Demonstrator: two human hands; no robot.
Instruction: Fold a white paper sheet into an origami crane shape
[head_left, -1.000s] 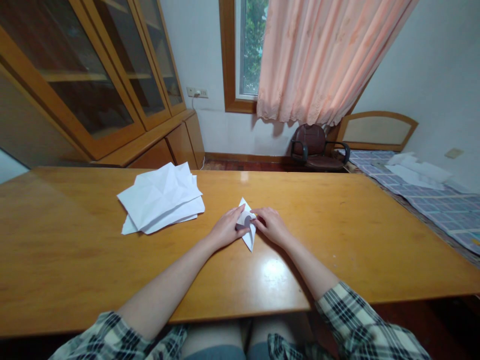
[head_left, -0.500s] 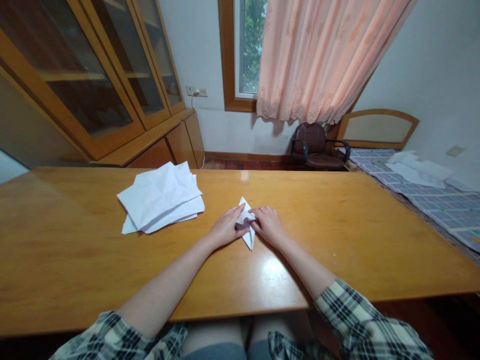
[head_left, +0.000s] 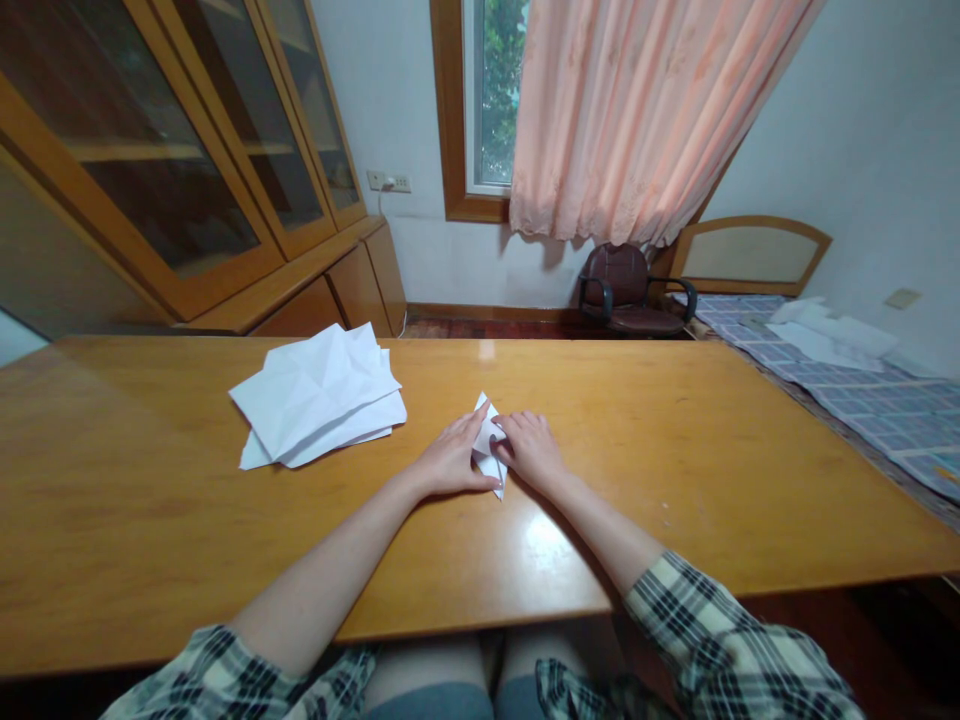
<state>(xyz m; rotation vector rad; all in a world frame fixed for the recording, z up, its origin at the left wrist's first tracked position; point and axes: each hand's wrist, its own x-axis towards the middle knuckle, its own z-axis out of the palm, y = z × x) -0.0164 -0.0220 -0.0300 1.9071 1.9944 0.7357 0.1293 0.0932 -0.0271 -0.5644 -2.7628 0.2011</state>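
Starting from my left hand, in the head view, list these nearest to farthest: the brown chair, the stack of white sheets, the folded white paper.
1. Folded white paper: right at the left hand, touching its fingers.
2. Stack of white sheets: to the left, farther back on the table.
3. Brown chair: beyond the table's far edge, toward the right.

A person's left forearm [head_left: 337,570] and right forearm [head_left: 611,530], both bare, reach forward and angle inward, bringing the hands close together. The left hand [head_left: 457,458] lies low, its thumb and forefinger spread wide apart. The right hand [head_left: 531,445] arches at the knuckles, fingers bent and pointing left.
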